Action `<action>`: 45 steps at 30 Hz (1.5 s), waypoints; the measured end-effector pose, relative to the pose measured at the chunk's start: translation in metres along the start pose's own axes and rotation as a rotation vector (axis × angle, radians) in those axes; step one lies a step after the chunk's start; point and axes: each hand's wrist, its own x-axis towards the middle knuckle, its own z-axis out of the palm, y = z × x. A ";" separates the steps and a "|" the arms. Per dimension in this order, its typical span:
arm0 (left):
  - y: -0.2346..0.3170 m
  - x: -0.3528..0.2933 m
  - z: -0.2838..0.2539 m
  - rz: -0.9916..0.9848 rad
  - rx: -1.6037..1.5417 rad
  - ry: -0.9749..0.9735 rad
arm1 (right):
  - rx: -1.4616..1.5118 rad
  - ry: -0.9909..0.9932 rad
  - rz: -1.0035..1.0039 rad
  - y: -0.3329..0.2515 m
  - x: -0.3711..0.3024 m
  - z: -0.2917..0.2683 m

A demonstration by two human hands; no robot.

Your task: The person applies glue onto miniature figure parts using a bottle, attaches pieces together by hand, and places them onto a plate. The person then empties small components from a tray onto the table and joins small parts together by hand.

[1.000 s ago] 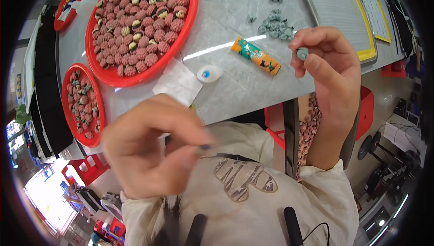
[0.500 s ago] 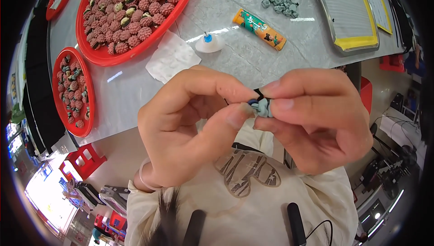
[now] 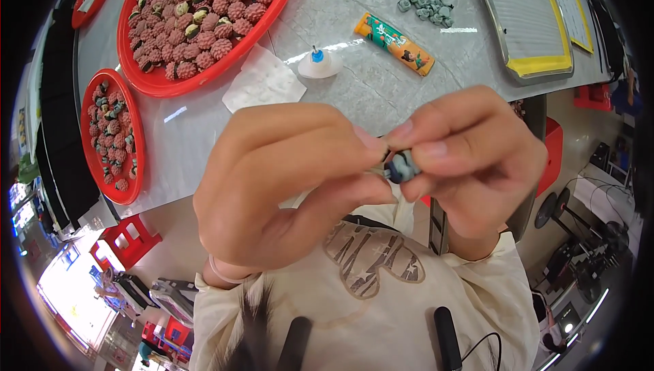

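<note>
Above the table's near edge, both hands meet at a small grey-blue, knobbly piece with a dark blue-black end. My right hand pinches its grey-blue side between thumb and fingers. From the other side, my left hand is closed, its thumb and index fingertips at the dark end, where a short pale bit sticks out. The fingertips partly cover the piece. Farther off lies a loose heap of similar grey-blue pieces. An orange and green tube-shaped pack rests nearer, beside a small white squeeze bottle with a blue tip.
A large red tray of pink knobbly pieces stands at the far left, with a smaller red tray of pink and grey-blue ones nearer. White tissue lies beside the bottle. A yellow-edged tray occupies the far right.
My right hand has tilted and shifted slightly left and up. The piece has turned, so more of its dark end shows. My left hand has rolled over, its back more in view.
</note>
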 end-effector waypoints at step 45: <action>-0.150 0.209 -0.083 -0.046 0.762 -0.370 | -1.286 0.024 0.121 0.043 0.098 -0.070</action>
